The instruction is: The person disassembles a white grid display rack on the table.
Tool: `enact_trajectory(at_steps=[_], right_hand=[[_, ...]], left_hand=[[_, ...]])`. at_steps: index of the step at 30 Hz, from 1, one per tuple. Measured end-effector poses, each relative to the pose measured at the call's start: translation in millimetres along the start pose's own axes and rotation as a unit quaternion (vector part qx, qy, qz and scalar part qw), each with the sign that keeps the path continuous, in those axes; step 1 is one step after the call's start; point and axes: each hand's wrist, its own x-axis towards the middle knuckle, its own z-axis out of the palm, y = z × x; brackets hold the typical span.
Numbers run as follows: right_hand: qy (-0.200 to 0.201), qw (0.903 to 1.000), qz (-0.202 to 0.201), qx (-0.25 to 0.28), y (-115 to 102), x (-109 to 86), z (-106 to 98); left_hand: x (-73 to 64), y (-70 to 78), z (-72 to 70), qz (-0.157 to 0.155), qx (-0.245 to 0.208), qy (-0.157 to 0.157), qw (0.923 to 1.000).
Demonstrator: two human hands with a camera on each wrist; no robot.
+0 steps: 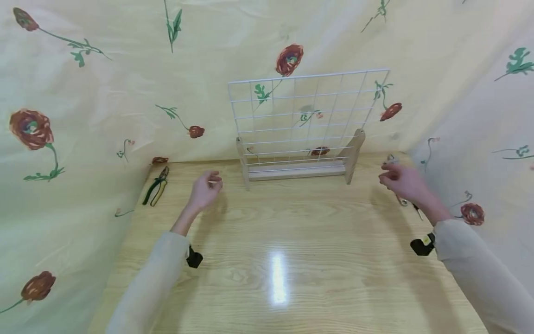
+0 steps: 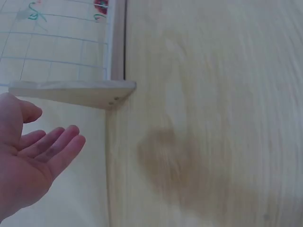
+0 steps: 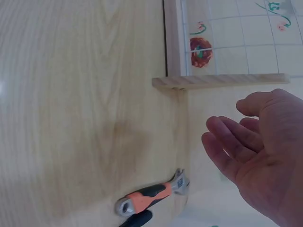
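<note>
A white wire grid rack (image 1: 308, 116) with wooden side supports (image 1: 354, 155) and a wooden bottom bar (image 1: 296, 170) stands at the back of the table. My left hand (image 1: 206, 189) hovers left of it, fingers loosely bent and holding nothing. In the left wrist view that hand (image 2: 35, 156) shows its palm close to the rack's wooden side piece (image 2: 75, 92). On the rack's other side, my right hand (image 1: 402, 182) is raised with relaxed fingers and no object in them. An adjustable wrench (image 3: 151, 195) with an orange and black handle lies below the right hand (image 3: 258, 146).
Pliers (image 1: 156, 186) with one dark and one yellowish handle lie at the table's left edge. Beside the wrench is a dark-handled tool (image 3: 137, 219), partly cut off. Flower-patterned sheeting (image 1: 83, 116) hangs behind and at both sides of the wooden table (image 1: 233, 278).
</note>
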Motion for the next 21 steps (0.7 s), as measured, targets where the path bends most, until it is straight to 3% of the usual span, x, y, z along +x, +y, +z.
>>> enact_trajectory(at_steps=[4,10,17,21], right_hand=[[0.045,0.9982,-0.032,0.021,-10,21.3,3],[0.054,0.9967,-0.003,0.060,-25,45.0,-5],[0.085,0.9904,0.012,0.108,-28,64.1,-13],[0.076,0.9889,0.014,0.127,-28,74.8,-16]], left_hand=[[24.0,10.9,2.5,-0.009,-0.030,0.002,0.9995],[55.6,31.5,11.7,-0.022,-0.065,-0.019,0.9975],[75.7,46.4,19.1,-0.022,-0.108,-0.014,0.9938],[82.8,49.5,19.6,-0.018,-0.108,-0.008,0.9940]])
